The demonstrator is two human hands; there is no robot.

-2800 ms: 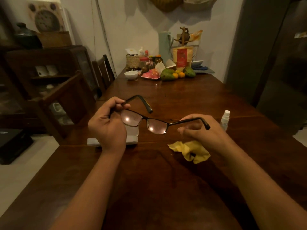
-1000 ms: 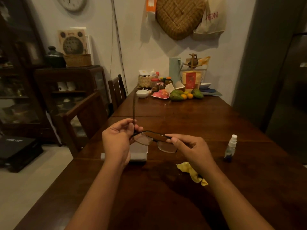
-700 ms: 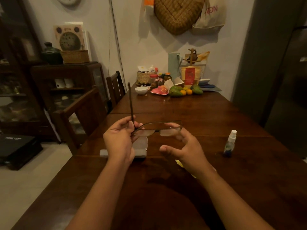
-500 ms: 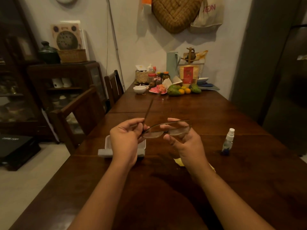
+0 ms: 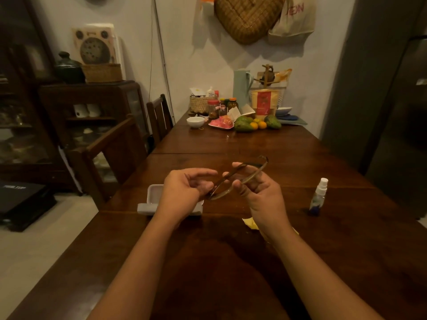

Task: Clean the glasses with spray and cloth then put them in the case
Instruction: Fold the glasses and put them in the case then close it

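Dark-framed glasses (image 5: 250,173) are folded flat and held above the wooden table (image 5: 231,262). My right hand (image 5: 261,195) grips them between thumb and fingers. My left hand (image 5: 184,190) touches their near end with loosely curled fingers; whether it grips is unclear. The open white case (image 5: 153,202) lies on the table under my left hand, partly hidden. A yellow cloth (image 5: 250,222) peeks out beneath my right wrist. The small spray bottle (image 5: 318,197) stands to the right.
Fruit (image 5: 245,124), jars, a white bowl (image 5: 195,121) and a basket crowd the table's far end. Two wooden chairs (image 5: 113,155) stand along the left side, a dark cabinet behind them. A dark fridge (image 5: 397,112) is at the right.
The upright left temple arm has been folded down, so the glasses are now closed. My left hand has released the temple and my right hand has taken over the hold.
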